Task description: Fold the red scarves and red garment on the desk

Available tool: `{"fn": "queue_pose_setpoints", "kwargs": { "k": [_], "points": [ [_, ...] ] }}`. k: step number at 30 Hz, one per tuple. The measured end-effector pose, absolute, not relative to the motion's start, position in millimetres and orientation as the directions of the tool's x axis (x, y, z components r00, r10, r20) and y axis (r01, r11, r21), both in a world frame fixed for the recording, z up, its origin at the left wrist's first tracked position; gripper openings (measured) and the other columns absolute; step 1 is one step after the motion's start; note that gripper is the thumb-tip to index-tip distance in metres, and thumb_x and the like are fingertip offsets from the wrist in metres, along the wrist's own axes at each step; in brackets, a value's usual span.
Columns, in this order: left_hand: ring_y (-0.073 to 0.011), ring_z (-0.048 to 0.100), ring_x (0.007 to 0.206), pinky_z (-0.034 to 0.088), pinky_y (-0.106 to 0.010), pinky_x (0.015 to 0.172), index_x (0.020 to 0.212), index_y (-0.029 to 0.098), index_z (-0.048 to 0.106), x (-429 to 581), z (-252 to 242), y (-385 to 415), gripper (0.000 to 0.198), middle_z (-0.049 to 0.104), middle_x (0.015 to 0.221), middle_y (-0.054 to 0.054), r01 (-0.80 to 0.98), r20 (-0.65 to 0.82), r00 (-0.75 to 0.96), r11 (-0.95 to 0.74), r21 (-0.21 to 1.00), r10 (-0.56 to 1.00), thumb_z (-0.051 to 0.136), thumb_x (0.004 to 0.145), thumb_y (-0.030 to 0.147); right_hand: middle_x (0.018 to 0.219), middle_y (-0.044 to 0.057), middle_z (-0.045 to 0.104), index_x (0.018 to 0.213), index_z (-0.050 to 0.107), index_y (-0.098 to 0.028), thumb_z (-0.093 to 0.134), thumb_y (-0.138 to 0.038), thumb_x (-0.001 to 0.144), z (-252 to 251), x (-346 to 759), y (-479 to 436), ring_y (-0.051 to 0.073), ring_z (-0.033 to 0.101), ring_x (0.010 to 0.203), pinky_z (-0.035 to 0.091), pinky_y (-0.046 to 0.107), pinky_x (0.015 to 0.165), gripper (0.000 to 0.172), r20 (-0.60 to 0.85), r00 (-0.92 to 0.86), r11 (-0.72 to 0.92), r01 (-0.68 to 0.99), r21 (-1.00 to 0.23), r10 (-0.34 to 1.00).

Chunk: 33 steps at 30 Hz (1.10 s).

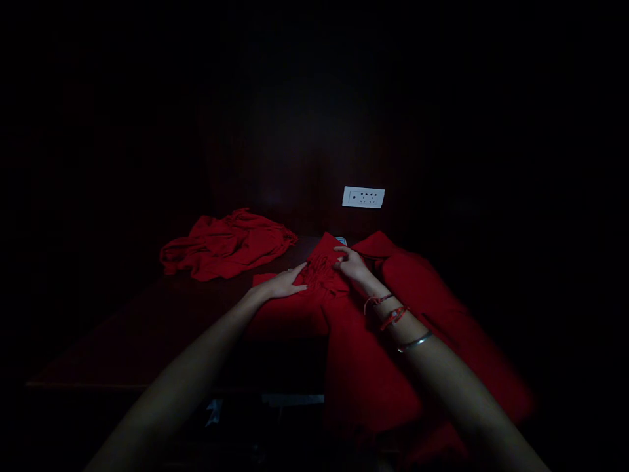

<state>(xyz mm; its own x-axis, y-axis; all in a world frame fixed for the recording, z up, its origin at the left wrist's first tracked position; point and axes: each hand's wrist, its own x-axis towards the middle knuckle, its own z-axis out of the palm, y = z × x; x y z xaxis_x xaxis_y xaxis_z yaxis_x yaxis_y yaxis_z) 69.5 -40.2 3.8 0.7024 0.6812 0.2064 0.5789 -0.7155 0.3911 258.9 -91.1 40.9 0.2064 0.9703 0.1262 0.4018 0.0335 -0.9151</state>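
Dim light falls on a red cloth [289,314] spread at the table's front, part of it hanging over the edge. A gathered, wrinkled bunch of this cloth lies between my hands. My left hand [285,283] rests on its left side, thumb and fingers apart. On the bunch's right side, my right hand [352,265] touches the fabric with its index finger stretched out and the other fingers bent. Neither hand visibly grips the cloth. Several bracelets [394,317] circle my right wrist and forearm.
A crumpled red cloth [230,242] lies at the back left of the dark table [122,341]. More red fabric [427,288] lies to the right. A small pale blue and white item [341,241] shows behind the cloth. A white socket plate [363,197] is on the wall.
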Motion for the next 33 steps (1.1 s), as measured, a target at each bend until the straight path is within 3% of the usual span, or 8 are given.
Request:
{"fn": "queue_pose_setpoints", "kwargs": {
  "k": [3, 6, 12, 15, 18, 22, 26, 33],
  "points": [
    [-0.0214, 0.049, 0.097, 0.038, -0.032, 0.080, 0.115, 0.014, 0.041, 65, 11, -40, 0.054, 0.053, 0.108, -0.010, 0.518, 0.282, 0.688, -0.725, 0.453, 0.668, 0.051, 0.067, 0.037, 0.053, -0.008, 0.043, 0.100, 0.051, -0.014, 0.052, -0.008, 0.054, 35, 262, -102, 0.005, 0.039, 0.043, 0.035, 0.018, 0.046, 0.047, 0.106, 0.202, 0.043, 0.294, -0.955, 0.974],
    [-0.0178, 0.055, 0.081, 0.042, -0.030, 0.071, 0.105, 0.013, 0.049, 61, 24, -42, 0.041, 0.059, 0.091, -0.007, 0.426, 0.286, 0.653, -0.652, 0.627, 0.702, 0.045, 0.071, 0.036, 0.055, -0.008, 0.046, 0.095, 0.051, -0.016, 0.052, -0.006, 0.053, 30, 255, -121, 0.005, 0.045, 0.049, 0.038, 0.017, 0.052, 0.043, 0.031, 0.162, 0.032, -0.006, -0.999, 0.986],
    [-0.0175, 0.043, 0.105, 0.037, -0.028, 0.084, 0.121, 0.017, 0.033, 60, 31, -60, 0.061, 0.044, 0.120, -0.007, 0.260, 0.270, 0.737, -0.630, 0.732, 0.619, 0.053, 0.067, 0.037, 0.072, -0.004, 0.057, 0.091, 0.048, -0.019, 0.054, -0.006, 0.054, 38, 227, -145, 0.009, 0.054, 0.065, 0.043, 0.023, 0.067, 0.039, -0.005, 0.019, -0.001, -0.217, -0.976, 1.000],
    [-0.0195, 0.048, 0.098, 0.038, -0.030, 0.083, 0.112, 0.015, 0.044, 66, 24, -63, 0.057, 0.052, 0.111, -0.006, 0.239, 0.241, 0.770, -0.618, 0.749, 0.591, 0.059, 0.062, 0.038, 0.079, -0.001, 0.058, 0.097, 0.045, -0.019, 0.051, -0.009, 0.060, 39, 222, -147, 0.011, 0.055, 0.071, 0.043, 0.026, 0.071, 0.038, 0.062, 0.120, 0.070, -0.064, -0.996, 0.991],
    [-0.0192, 0.054, 0.087, 0.041, -0.031, 0.079, 0.096, 0.013, 0.055, 67, 22, -56, 0.040, 0.060, 0.096, -0.004, 0.213, 0.288, 0.724, -0.600, 0.771, 0.627, 0.052, 0.067, 0.041, 0.098, 0.006, 0.054, 0.109, 0.040, -0.017, 0.047, -0.016, 0.067, 35, 235, -157, 0.014, 0.052, 0.086, 0.040, 0.030, 0.078, 0.042, 0.140, 0.251, 0.056, 0.316, -0.947, 0.958],
    [-0.0195, 0.052, 0.091, 0.039, -0.032, 0.083, 0.094, 0.012, 0.055, 58, 24, -41, 0.033, 0.059, 0.098, -0.005, 0.353, 0.403, 0.503, -0.607, 0.712, 0.765, 0.048, 0.072, 0.036, 0.126, 0.015, 0.031, 0.124, 0.029, -0.017, 0.048, -0.042, 0.070, 27, 264, -182, 0.028, 0.027, 0.116, 0.025, 0.043, 0.091, 0.062, 0.175, 0.214, -0.093, 0.846, -0.524, 0.961],
    [-0.0187, 0.048, 0.100, 0.034, -0.031, 0.088, 0.108, 0.015, 0.048, 57, 28, -34, 0.037, 0.054, 0.108, -0.006, 0.562, 0.525, 0.318, -0.603, 0.566, 0.789, 0.049, 0.073, 0.028, 0.135, 0.015, 0.013, 0.130, 0.017, -0.022, 0.030, -0.064, 0.069, 16, 272, -188, 0.036, 0.009, 0.120, 0.012, 0.054, 0.090, 0.075, 0.035, 0.249, -0.234, 0.943, -0.236, 0.968],
    [-0.0173, 0.048, 0.098, 0.034, -0.029, 0.087, 0.117, 0.016, 0.039, 102, 67, -21, 0.043, 0.053, 0.107, -0.007, 0.641, 0.615, 0.456, -0.717, 0.273, 0.643, 0.046, 0.075, 0.019, 0.137, 0.010, 0.009, 0.129, 0.019, -0.029, 0.017, -0.068, 0.070, -4, 266, -168, 0.036, 0.005, 0.121, 0.009, 0.054, 0.091, 0.071, -0.024, 0.187, -0.188, 0.966, -0.177, 0.982]
  ]
}}
